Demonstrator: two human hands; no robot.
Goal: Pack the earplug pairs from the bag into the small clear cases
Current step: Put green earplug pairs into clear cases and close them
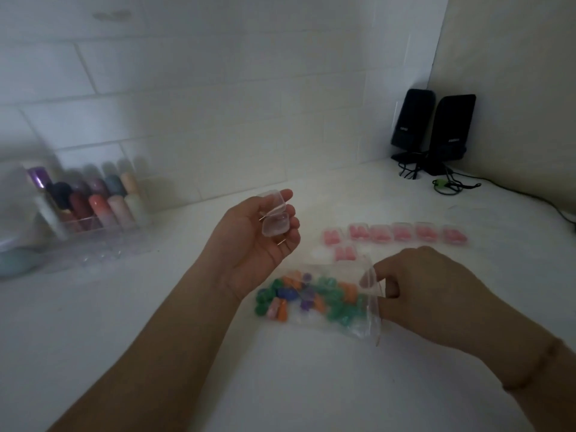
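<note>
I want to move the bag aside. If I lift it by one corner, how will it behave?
The bag looks thin and floppy, so it would probably sag. The right hand is at its mouth, which seems open, so the earplugs may slide and spill. It is likely light.

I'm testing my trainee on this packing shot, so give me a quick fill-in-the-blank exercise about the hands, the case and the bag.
1. The left hand holds an open clear case that is ____ inside.
2. The right hand pinches the mouth of the ____.
3. The packed cases behind the bag hold earplugs of the colour ____.

Missing words: empty; bag; pink.
</note>
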